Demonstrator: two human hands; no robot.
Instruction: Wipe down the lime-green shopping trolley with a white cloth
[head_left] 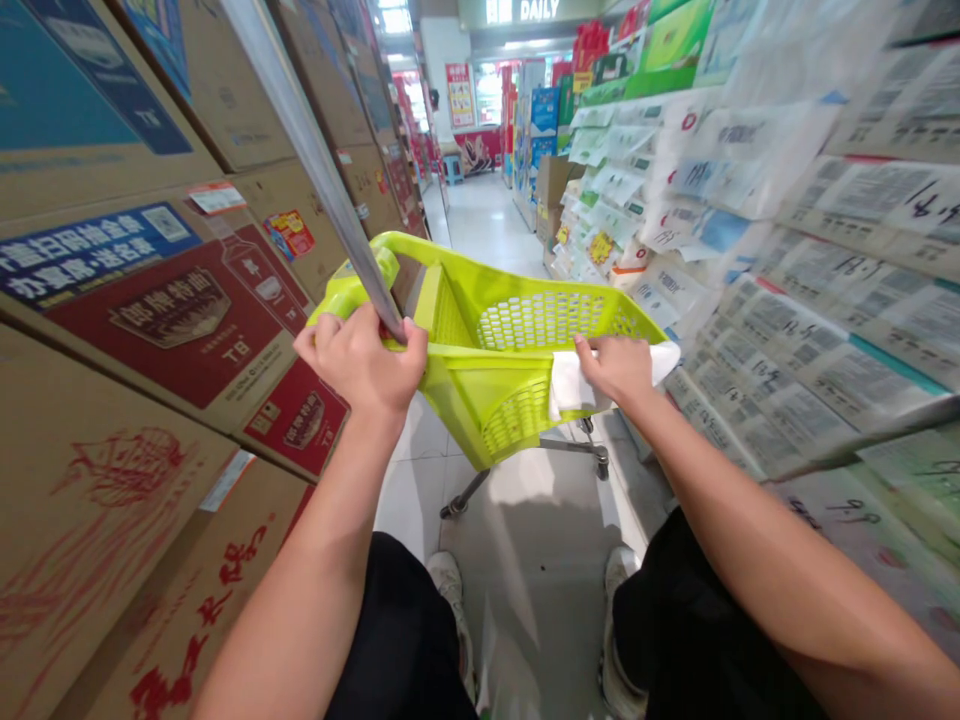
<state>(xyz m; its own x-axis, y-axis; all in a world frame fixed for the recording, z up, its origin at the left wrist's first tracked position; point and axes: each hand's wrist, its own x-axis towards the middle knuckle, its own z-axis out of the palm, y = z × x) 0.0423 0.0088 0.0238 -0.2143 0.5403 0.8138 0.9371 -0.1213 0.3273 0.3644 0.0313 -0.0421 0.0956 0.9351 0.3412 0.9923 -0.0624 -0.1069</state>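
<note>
A lime-green shopping cart [450, 400] stands sideways before me, its basket turned to the right. My left hand [367, 360] is closed over the near rim at the left end, close to the cart's thick handle part [352, 285]. A silver metal pole [322, 165] slants down from the upper left to this hand, beside the thumb; whether the fingers also hold it is hidden. My right hand [619, 368] is closed on a white cloth [574, 385], which drapes over the near rim at the right end. The visible part of the basket holds nothing I can make out.
Stacked cardboard cartons [187, 310] wall the left side closely. On the right rise stacks of plastic-wrapped paper packs [810, 340] with handwritten prices. A tiled aisle [487, 210] runs ahead to a blue stool [452, 167]. My shoes [450, 590] stand behind the cart's wheels [454, 508].
</note>
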